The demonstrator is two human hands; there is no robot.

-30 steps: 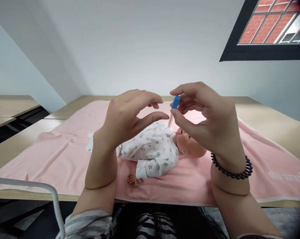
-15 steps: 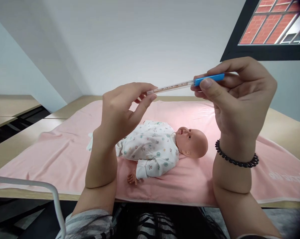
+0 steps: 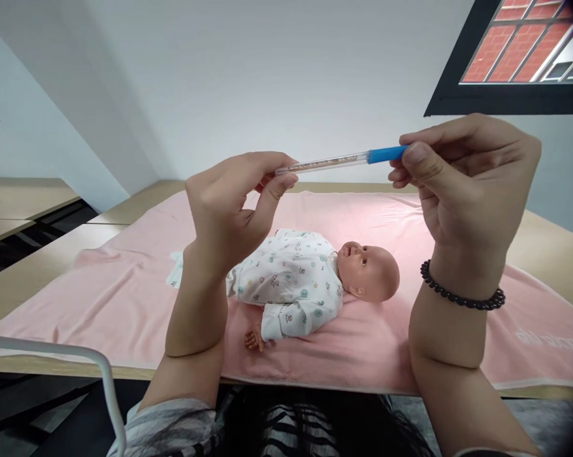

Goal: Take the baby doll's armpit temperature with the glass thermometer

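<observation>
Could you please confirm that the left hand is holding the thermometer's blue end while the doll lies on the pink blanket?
Not quite: the head view shows the right hand holding the thermometer's blue end, while the left hand is at the clear tip. The doll does lie on the pink blanket.

The cap (image 3: pixel 387 154) is blue, the blanket (image 3: pixel 357 346) pink, the outfit (image 3: pixel 293 273) patterned white.

Behind the light-wood desk (image 3: pixel 550 251) stands a plain pale wall (image 3: pixel 286 82), with a slanting grey band (image 3: pixel 72 82) above the desk's left end. Above its right end, a dark-framed, barred window (image 3: pixel 509 100) shows red brick (image 3: pixel 490 54) outside; another wooden table (image 3: pixel 24 195) stands left of the desk.
</observation>
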